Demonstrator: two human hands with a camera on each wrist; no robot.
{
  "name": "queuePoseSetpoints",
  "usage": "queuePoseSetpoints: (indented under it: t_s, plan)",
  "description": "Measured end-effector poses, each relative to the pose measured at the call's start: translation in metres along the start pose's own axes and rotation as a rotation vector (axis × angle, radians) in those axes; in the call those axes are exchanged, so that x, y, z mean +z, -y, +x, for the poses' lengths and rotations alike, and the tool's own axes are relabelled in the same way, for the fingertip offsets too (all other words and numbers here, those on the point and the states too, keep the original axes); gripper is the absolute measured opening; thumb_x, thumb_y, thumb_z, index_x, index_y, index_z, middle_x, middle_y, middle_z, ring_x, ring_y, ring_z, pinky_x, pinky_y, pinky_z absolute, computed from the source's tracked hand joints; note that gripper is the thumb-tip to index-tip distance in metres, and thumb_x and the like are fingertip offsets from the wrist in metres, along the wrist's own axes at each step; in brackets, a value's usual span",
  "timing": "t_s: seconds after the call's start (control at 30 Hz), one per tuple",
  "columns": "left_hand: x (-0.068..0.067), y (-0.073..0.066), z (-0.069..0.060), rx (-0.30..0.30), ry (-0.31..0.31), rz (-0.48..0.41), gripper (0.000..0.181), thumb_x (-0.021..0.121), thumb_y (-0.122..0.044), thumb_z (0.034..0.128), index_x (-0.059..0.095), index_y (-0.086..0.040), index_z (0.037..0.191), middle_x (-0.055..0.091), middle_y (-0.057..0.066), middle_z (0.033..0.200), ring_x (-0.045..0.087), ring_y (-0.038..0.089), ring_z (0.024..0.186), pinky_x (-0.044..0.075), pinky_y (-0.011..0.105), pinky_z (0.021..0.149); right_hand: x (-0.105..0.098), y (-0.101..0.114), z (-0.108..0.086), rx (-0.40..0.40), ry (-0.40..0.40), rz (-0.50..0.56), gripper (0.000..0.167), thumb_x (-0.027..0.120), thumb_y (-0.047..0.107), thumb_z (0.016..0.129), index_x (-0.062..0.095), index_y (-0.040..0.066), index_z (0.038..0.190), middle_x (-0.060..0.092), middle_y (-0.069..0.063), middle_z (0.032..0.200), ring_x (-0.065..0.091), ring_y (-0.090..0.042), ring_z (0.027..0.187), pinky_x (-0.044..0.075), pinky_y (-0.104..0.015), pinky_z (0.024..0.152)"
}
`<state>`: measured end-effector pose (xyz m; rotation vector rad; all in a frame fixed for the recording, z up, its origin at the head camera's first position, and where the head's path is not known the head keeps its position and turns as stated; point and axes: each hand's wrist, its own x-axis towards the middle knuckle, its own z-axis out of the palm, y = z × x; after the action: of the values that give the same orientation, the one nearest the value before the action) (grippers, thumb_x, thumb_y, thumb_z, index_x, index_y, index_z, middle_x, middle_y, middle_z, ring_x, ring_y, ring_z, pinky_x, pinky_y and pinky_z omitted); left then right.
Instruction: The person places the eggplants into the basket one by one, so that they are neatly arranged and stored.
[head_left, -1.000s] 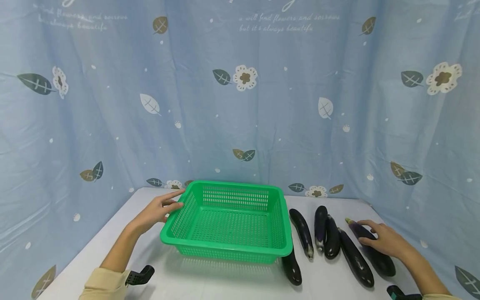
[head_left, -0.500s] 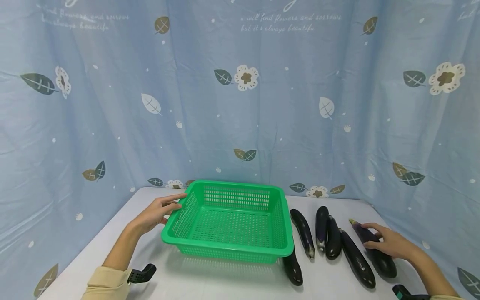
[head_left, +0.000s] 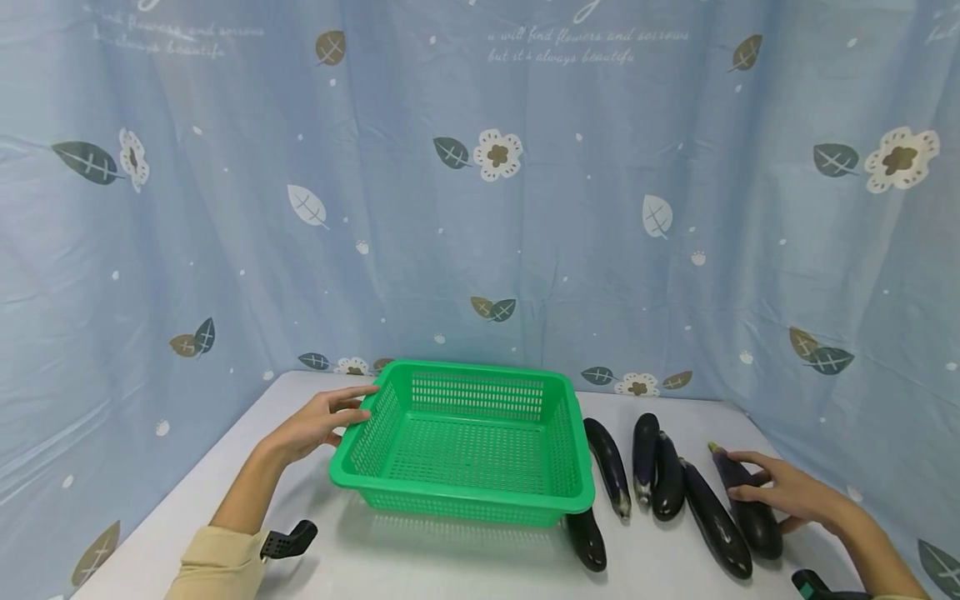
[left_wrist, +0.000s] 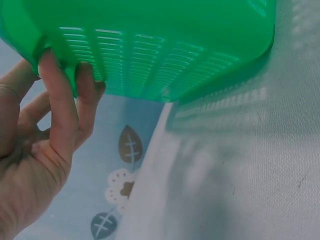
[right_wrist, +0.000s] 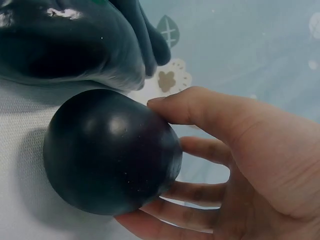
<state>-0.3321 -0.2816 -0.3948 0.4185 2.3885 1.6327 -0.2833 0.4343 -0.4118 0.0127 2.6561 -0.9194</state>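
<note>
A green plastic basket with slotted walls stands mid-table in the head view. My left hand holds its left rim; in the left wrist view the fingers curl at the rim's edge. On the right, my right hand has its thumb and fingers round the rightmost eggplant, which lies on the table, its green stem end pointing away. Up close in the right wrist view, the thumb touches one side of that dark eggplant and the fingers reach round the other.
Left of the held eggplant lies another long eggplant. Two eggplants lie side by side beyond it, and a slim one is by the basket's right wall. Another eggplant is partly hidden under the basket's near right corner. A blue curtain hangs behind.
My right hand has closed further round the rightmost eggplant, whose near end has shifted slightly left towards its neighbour. The left hand stays at the basket rim. The head view has shifted slightly.
</note>
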Motion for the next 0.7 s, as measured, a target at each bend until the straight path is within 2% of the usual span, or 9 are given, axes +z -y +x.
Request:
queuePoseSetpoints:
  t_s: [0.37,0.5,0.7]
  plan:
    - [-0.0014,0.0026,0.004,0.012,-0.011,-0.005,0.066,0.069,-0.03,0.0923,0.041,-0.019,0.151,0.025,0.018,0.161,0.052,0.035,0.128,0.054,0.048,0.085,-0.0002,-0.0029,0.0011,0.006,0.005,0.027,0.076,0.064,0.04,0.093,0.031,-0.001,0.148,0.04,-0.046,0.126,0.059,-0.045,0.1,0.057,-0.05,0.062]
    - [-0.0012,0.0016,0.0026,0.005,-0.015,-0.005,0.067,0.069,-0.031,0.0919,0.041,-0.018,0.151,0.025,0.018,0.161,0.047,0.04,0.133,0.054,0.05,0.086,-0.0001,-0.0021,0.0023,0.009,0.0,0.022,0.075,0.065,0.04,0.092,0.033,0.0,0.147,0.038,-0.047,0.128,0.058,-0.048,0.103,0.057,-0.051,0.062]
    - [-0.0001,0.0019,0.0025,-0.002,-0.019,-0.002,0.067,0.069,-0.031,0.0922,0.04,-0.018,0.151,0.025,0.016,0.161,0.046,0.041,0.134,0.053,0.049,0.086,-0.0003,-0.0015,0.0018,0.014,-0.013,0.017,0.077,0.065,0.04,0.092,0.031,-0.001,0.147,0.038,-0.048,0.126,0.059,-0.048,0.101,0.058,-0.05,0.062]
